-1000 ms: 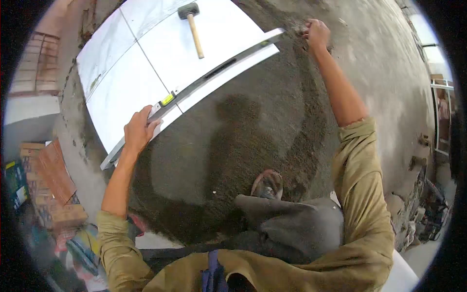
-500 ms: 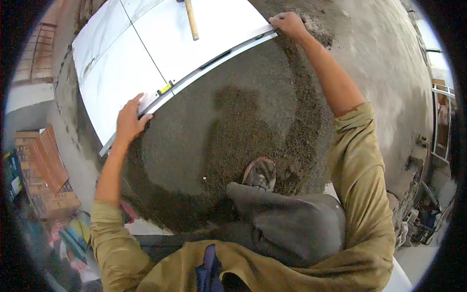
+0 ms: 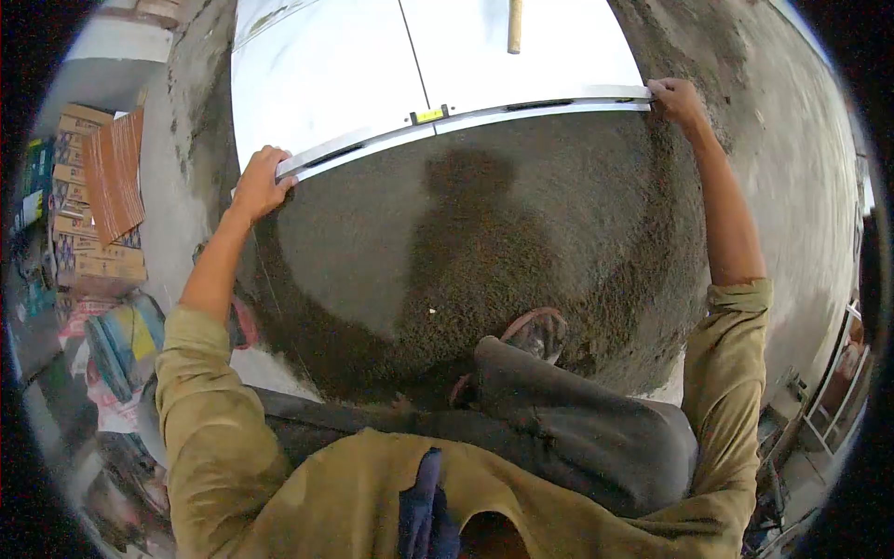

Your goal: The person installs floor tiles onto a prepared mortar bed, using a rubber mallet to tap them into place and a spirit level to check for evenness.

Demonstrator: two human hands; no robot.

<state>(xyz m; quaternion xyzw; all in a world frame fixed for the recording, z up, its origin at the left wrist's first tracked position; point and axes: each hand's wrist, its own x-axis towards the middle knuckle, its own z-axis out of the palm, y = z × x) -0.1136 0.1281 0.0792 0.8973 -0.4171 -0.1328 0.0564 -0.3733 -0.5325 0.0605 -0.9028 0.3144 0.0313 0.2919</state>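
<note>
A long metal spirit level [image 3: 430,116] with a yellow vial lies along the near edge of the large white tiles [image 3: 326,79], crossing the joint between two of them. My left hand [image 3: 261,184] closes around its left end, thumb on the near side and fingers on top. At the other end, my right hand [image 3: 679,101] pinches the tip close to the tile's right corner. On the right-hand tile rests a wooden tool handle [image 3: 515,28]; its head is out of frame. Grey mortar [image 3: 345,242] is spread in front of the tiles, with my shadow across it.
My shoe [image 3: 537,334] is at the near side of the mortar. Stacked cardboard boxes [image 3: 98,247] and bags [image 3: 121,340] stand to the left. Rough grey floor [image 3: 792,158] extends to the right, with a metal frame [image 3: 833,377] beyond.
My view has turned, so the tiles and level appear further right and more level across the frame. Both hands remain at the level, the left now wrapped more closely around its end.
</note>
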